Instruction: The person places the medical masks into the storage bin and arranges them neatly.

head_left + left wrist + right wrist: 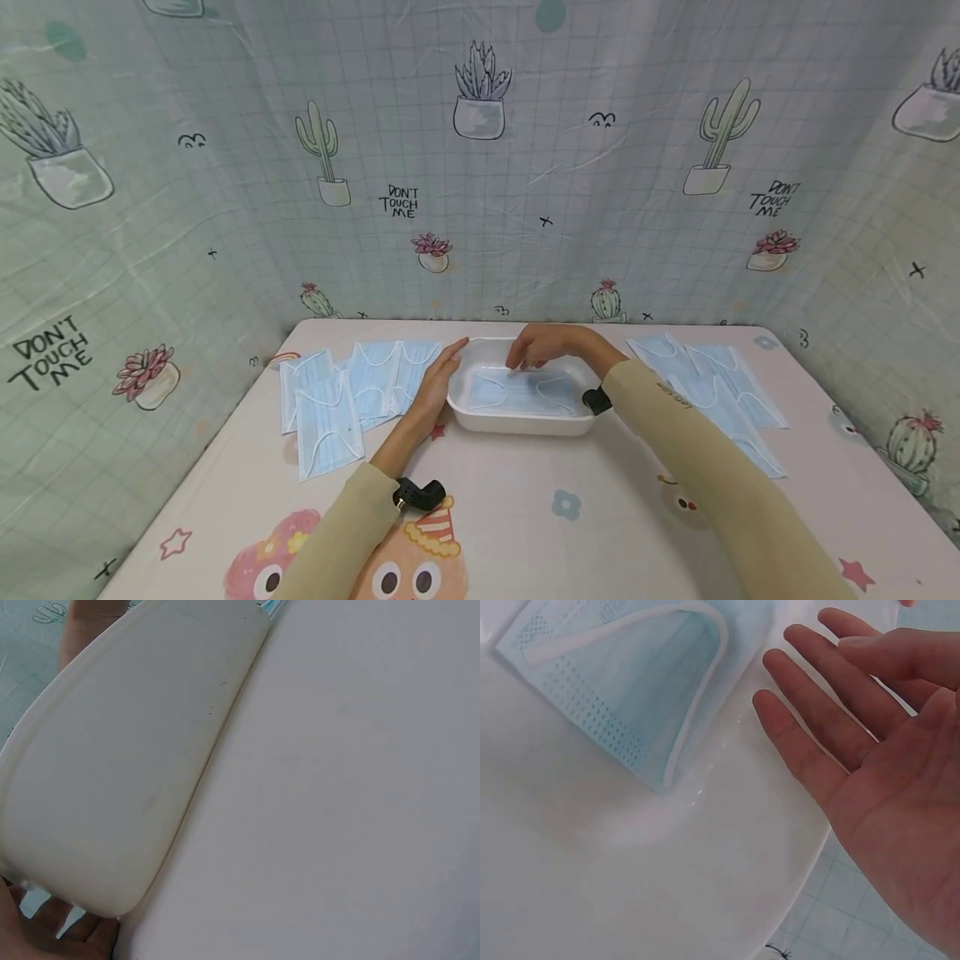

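Long beige fabric sleeves [708, 471]: while both of them reach in from the bottom of the head view, each wrist also has a small black gadget [420, 495] on it.
Pale pinkish-white printed tabletop cover [517, 517]: cartoon faces, stars, a blue-grey flower; the action's toward its far edge.
Flat pale blue pleated masks on the left [330, 425]: an overlapping bunch with white ear loops showing, too layered for me to count.
Flat pale blue pleated masks on the right [738, 383]: same deal, partly hidden by a sleeve.
Glossy white oblong tray with rounded corners [525, 425]: sits between the two bunches, looks like plastic.
Pale blue pleated mask in the tray [525, 400]: lies flat on the bottom, loops facing up; can't tell if there's more underneath.
Masks in vs. out: at least one's in the tray, both bunches are outside it, so I'd call this early days, with most of the loose ones yet to be dealt with.
Bare left hand [435, 383]: fingers laid along the tray's left end, touching it, not clenched.
Bare right hand [551, 343]: over the tray's far side, fingers loosely bent and apart from the mask, holding nothing.
Pale green-grey cactus-print sheet [540, 167]: hangs behind everything, "Don't touch me" lettering included lol.
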Tool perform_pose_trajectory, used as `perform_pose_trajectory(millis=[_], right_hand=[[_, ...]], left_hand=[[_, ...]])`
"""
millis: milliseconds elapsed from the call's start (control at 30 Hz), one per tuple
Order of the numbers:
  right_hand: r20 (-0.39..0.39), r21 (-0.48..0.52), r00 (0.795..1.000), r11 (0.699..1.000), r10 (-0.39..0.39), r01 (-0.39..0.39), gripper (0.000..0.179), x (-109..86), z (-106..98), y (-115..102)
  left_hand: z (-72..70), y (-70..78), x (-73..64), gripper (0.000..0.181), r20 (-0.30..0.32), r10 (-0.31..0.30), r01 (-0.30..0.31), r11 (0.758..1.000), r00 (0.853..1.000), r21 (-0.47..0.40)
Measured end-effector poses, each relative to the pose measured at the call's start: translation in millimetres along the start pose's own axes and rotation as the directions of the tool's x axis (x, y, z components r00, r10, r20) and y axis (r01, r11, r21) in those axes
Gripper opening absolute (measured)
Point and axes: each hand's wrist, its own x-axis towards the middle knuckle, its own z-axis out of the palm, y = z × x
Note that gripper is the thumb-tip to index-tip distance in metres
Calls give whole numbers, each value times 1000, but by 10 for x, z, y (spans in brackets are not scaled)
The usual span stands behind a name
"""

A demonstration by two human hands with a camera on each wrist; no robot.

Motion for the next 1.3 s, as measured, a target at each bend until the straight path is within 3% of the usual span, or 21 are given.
perform_pose_trajectory(millis=[167,367,667,900,1100,1300], right_hand=[[-4,33,998,997,-65,65,44,-98,-36,-3],[-61,66,988,987,-142,146,46,-340,-103,-15],[-192,87,940,950,-280,301,38,-851,-140,31],[-301,56,916,954,-264,293,35,-1292,-149,184],[-435,28,865,957,-249,290,33,-1633,-94,452],[-554,77,809,955,-198,287,31,-1890,2,766]], left_hand=[[8,-11,-6,47,-1,7,-7,1000,1000,3],[6,-29,-26,48,5,21,-21,1000,1000,4],[0,-37,-50,47,-6,10,-10,1000,1000,7],[2,-18,-51,47,-5,8,-8,1000,1000,1],[8,-4,-27,47,-4,12,-12,1000,1000,5],[8,5,-12,47,-7,10,-10,1000,1000,21]])
